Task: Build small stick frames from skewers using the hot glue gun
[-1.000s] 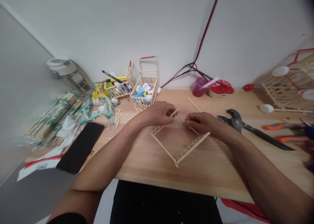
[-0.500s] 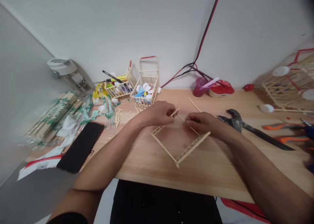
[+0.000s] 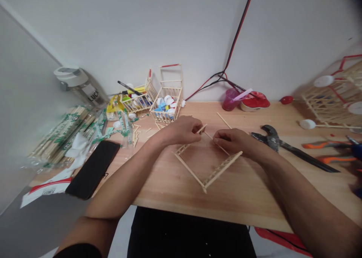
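Observation:
A frame of thin wooden sticks lies on the wooden desk, with two ladder-like sides joined at a near corner. My left hand is closed in a pinch on the far end of the frame's left side. My right hand is closed on a single thin stick that runs across the frame's open far end, between both hands.
Small stick baskets filled with coloured bottle caps stand at the back. Wrapped chopstick bundles and a black phone lie left. Black pliers, orange-handled tools and a large stick model are right. A pink cup sits by the wall.

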`<action>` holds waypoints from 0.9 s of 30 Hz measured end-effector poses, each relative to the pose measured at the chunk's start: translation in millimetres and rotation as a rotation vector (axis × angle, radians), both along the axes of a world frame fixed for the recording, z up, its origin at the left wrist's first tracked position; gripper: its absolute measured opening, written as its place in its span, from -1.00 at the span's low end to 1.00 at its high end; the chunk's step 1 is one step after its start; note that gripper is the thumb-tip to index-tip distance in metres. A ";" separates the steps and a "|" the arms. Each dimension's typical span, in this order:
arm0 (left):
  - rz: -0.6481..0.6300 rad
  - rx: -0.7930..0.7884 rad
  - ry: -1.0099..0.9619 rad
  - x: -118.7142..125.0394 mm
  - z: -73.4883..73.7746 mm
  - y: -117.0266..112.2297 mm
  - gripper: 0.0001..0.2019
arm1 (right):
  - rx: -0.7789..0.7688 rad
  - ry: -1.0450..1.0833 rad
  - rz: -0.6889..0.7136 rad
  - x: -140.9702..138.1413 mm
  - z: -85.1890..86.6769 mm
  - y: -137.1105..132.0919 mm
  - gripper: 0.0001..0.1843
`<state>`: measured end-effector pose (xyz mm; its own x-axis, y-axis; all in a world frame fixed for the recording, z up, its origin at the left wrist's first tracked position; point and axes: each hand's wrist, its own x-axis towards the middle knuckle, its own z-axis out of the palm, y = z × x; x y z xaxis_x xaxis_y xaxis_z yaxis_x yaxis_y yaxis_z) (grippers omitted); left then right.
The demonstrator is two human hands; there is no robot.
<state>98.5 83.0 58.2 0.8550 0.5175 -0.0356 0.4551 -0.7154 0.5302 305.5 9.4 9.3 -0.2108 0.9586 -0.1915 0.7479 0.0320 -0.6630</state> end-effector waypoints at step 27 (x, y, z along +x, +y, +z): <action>0.037 0.088 -0.125 -2.5 21.4 -12.4 -0.80 | 0.043 0.060 -0.115 -2.9 35.4 -12.0 -0.70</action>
